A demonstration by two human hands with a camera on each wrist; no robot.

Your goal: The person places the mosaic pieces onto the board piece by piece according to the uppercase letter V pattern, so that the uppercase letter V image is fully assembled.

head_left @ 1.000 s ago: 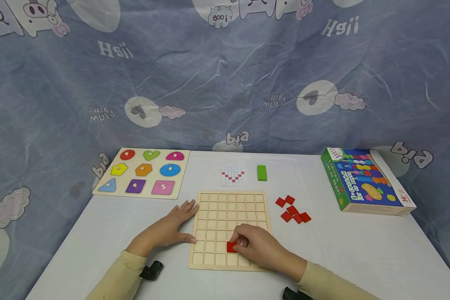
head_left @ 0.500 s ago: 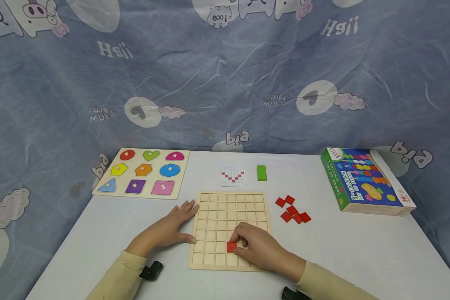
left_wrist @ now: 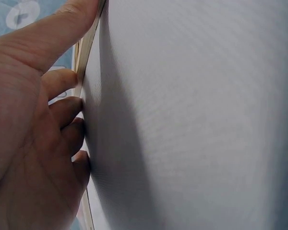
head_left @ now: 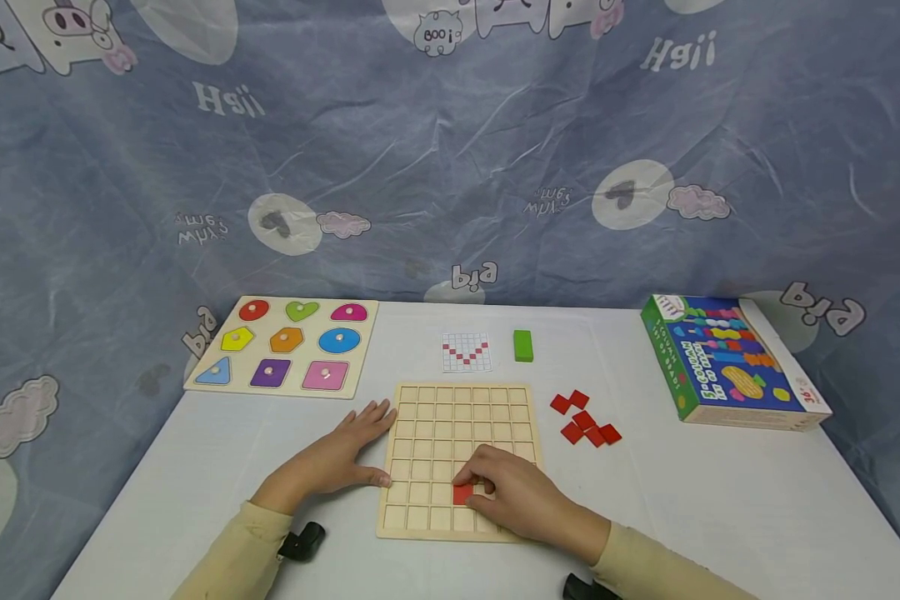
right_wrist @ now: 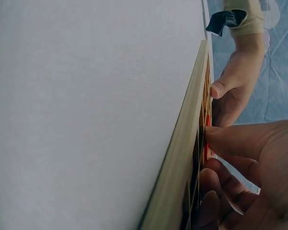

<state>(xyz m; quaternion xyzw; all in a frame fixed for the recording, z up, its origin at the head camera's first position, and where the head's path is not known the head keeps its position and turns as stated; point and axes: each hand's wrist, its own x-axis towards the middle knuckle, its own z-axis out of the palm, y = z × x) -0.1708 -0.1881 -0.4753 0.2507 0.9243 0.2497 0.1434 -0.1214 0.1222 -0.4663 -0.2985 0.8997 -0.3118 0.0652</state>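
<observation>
Pinching red tile with right hand, index slightly further left than a second ago; probably seated, second row from near edge of grid board. Resting spread-fingered left hand against left edge.

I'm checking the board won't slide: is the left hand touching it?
Touching: the head view shows the left hand with its thumb and fingertips on the left edge of the board.
</observation>
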